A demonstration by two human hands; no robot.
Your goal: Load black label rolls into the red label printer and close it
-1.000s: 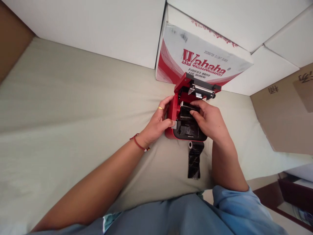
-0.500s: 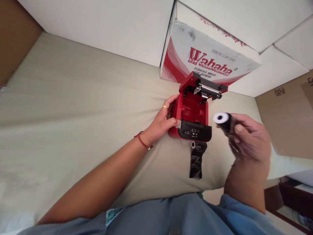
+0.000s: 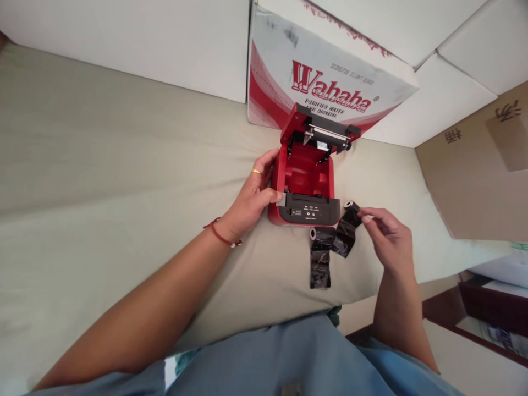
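A red and black label printer (image 3: 310, 208) stands on the pale cloth with its lid raised and its red inner bay bare. My left hand (image 3: 251, 201) grips the printer's left side, thumb on a grey tab at the front corner. To the right of the printer lies a black ribbon roll (image 3: 345, 234) with a white core, its loose strip trailing toward me. The fingertips of my right hand (image 3: 390, 236) pinch the right end of this roll. A second black ribbon roll (image 3: 320, 258) rests just in front of the printer, strip unrolled toward me.
Behind the printer, close to its lid, is a white and red water carton (image 3: 330, 71). Along the back stand white panels (image 3: 124, 49). A brown cardboard box (image 3: 474, 181) sits at the right. Dark red shelving (image 3: 478, 308) shows at the lower right.
My right hand has lifted the black ribbon roll out of the printer bay, swung it right, and brought it down onto the cloth beside the printer. My left hand has stayed on the printer.
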